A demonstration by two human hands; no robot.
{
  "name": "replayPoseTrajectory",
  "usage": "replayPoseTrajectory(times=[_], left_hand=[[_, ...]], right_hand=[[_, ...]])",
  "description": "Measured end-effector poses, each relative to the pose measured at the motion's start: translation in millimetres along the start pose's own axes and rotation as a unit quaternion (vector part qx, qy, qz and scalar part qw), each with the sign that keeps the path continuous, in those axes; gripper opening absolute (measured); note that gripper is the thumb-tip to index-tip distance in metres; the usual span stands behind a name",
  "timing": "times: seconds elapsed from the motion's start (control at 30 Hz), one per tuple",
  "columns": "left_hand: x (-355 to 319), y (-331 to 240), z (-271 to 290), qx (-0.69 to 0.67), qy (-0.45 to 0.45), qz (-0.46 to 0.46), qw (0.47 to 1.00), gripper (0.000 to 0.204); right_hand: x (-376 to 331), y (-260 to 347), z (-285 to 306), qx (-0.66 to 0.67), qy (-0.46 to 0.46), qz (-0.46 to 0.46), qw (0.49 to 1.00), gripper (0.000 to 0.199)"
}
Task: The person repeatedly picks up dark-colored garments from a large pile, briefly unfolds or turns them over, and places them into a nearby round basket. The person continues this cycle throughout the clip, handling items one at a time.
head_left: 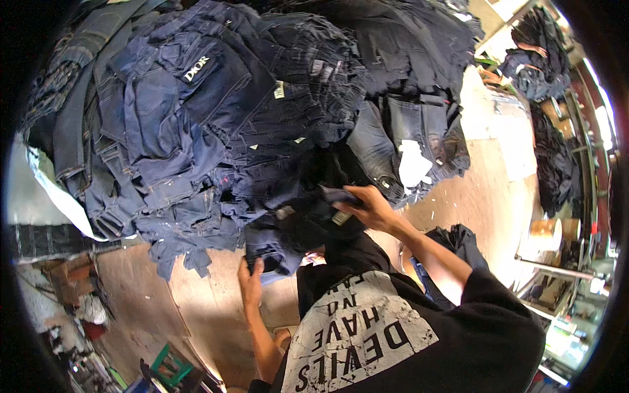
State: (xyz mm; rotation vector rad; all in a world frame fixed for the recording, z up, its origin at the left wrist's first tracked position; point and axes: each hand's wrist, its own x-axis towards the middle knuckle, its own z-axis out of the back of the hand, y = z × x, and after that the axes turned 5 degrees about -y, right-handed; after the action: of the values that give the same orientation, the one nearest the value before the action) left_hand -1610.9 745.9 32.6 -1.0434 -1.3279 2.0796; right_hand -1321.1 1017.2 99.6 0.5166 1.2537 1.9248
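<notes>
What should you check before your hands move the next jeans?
1. Left hand on cloth: ok, it grips the lower edge of a dark denim piece.
2. Right hand on cloth: ok, its fingers pinch a dark fold.
3. Both hands on the same garment: cannot tell.
4. Big pile of jeans steady: cannot tell; it is heaped high.
5. Bare wooden table near the left hand: ok.
</notes>
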Motion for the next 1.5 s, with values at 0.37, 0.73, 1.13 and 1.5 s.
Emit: replayPoseTrajectory(times=[0.37,0.73,1.13,1.5], left_hand=[[26.1,-96.4,-188.2,-0.131,0.218,-0.098,0.962,0.045],[80.6,-16.5,-334.4,0.192,-0.006,-0.273,0.943,0.087],[61.0,-7.5,-403.0,0.42,0.199,-0.193,0.864,0.057],[29.5,-16.4,-308.8,0.065,-0.009,-0.093,0.994,0.042]], right_hand=[[-148.6,6.7,216.7,-0.009,-0.33,-0.058,0.942,0.042],[14.9,-222.1,204.8,-0.232,-0.309,0.072,0.92,0.075],[-30.7,-288.4,101.0,-0.346,-0.045,0.011,0.937,0.069],[208.2,-61.8,139.8,-0.049,-0.182,0.359,0.914,0.035]])
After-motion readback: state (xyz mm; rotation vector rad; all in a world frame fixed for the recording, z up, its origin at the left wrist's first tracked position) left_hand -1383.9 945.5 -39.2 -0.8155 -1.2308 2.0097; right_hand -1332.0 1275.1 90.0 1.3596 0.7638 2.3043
